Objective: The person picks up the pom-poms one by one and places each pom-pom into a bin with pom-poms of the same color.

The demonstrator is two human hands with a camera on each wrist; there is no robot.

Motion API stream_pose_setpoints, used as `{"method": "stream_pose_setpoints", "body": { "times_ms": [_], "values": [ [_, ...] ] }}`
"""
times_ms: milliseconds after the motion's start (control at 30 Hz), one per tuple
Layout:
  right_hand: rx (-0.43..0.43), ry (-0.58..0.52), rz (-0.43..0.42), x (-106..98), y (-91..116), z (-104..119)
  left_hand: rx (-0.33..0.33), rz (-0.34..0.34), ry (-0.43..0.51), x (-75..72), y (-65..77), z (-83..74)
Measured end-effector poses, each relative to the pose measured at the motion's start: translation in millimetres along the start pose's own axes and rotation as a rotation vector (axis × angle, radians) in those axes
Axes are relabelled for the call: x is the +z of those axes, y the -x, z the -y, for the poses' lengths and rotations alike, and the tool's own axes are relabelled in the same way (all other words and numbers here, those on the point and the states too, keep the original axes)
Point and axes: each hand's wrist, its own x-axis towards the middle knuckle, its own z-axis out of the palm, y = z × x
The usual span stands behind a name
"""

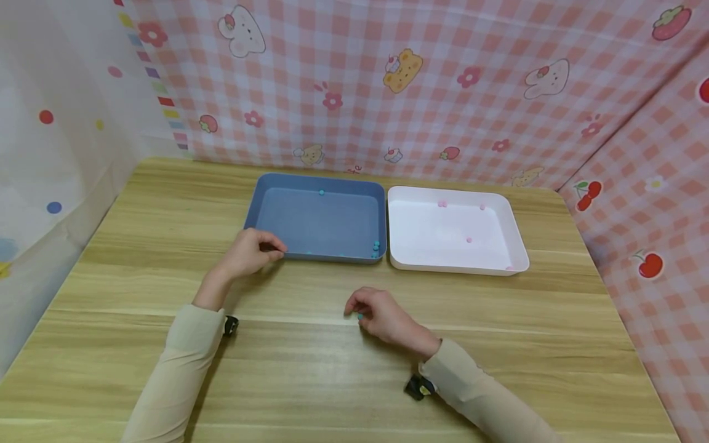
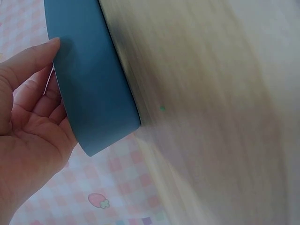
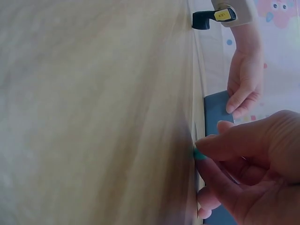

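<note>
At the near left corner of the blue tray (image 1: 321, 224), my left hand (image 1: 252, 252) pinches the rim. The left wrist view shows its thumb (image 2: 55, 44) on the outside of the tray wall (image 2: 96, 79) and the fingers over the other side. Between the thumb and a finger of my right hand (image 1: 384, 317) is a small teal bead (image 3: 198, 153), held just above the wooden table in front of the trays. Inside the blue tray, one teal bead (image 1: 321, 192) lies by the far wall and several teal beads (image 1: 376, 245) cluster in the near right corner.
A white tray (image 1: 437, 237) stands right beside the blue one, with several pink beads (image 1: 469, 240) scattered in it. Both trays sit toward the back of the wooden table (image 1: 310, 375), near a pink checked cloth (image 1: 354, 80). A tiny green dot (image 2: 162, 108) shows on the tabletop.
</note>
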Motion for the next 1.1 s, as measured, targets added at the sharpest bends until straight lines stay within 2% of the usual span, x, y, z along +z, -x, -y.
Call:
{"method": "stream_pose_setpoints", "body": {
  "times_ms": [233, 433, 600, 833, 1100],
  "values": [
    [-0.061, 0.072, 0.009, -0.7, -1.2, -0.2, 0.016, 0.001, 0.0, -0.5, -0.7, 0.2],
    [-0.061, 0.06, 0.007, -1.2, -1.6, -1.0, 0.016, 0.001, -0.006, -1.1, -1.4, 0.1],
    [-0.049, 0.008, -0.007, -1.7, -1.8, -1.0, 0.013, 0.003, -0.009, -1.0, -2.5, 0.1],
    [0.024, -0.097, -0.066, -4.8, -6.5, 6.7, 0.011, 0.007, -0.01, -0.6, -1.4, -0.7],
    [0.01, -0.211, -0.183, -18.5, -21.2, 12.7, 0.009, 0.004, -0.006, 0.0, -0.1, 0.5]
  ]
}}
